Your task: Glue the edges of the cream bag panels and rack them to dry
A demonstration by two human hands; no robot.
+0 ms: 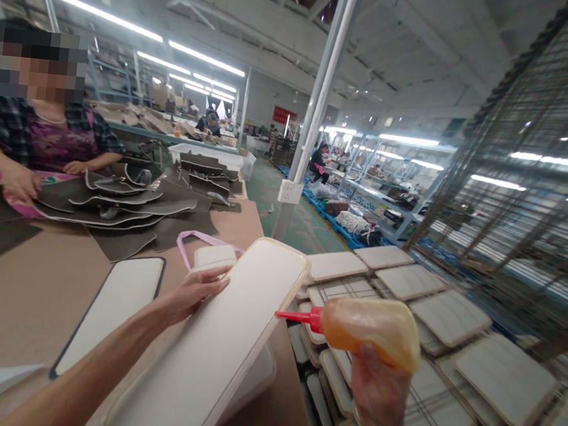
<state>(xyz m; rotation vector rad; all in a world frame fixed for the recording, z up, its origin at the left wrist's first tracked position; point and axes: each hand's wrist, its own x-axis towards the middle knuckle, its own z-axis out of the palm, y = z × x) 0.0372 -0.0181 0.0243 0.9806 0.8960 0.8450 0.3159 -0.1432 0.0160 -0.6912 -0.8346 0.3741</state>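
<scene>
My left hand [194,293] holds a long white rounded panel [221,341] by its left edge, fingers curled onto its face, tilting it up over the table. My right hand [381,391] grips an amber squeeze bottle [374,323] of glue lying sideways. Its red nozzle [294,316] points left and touches the panel's right edge. A second white panel with a dark border [114,307] lies flat on the brown table [29,302], left of my forearm.
A person in a plaid shirt [35,132] handles stacked dark leather pieces [119,200] at the far left. Several white panels [449,316] lie spread on wire racks to the right. A wire rack [535,157] rises at right, a white pillar [320,89] stands behind.
</scene>
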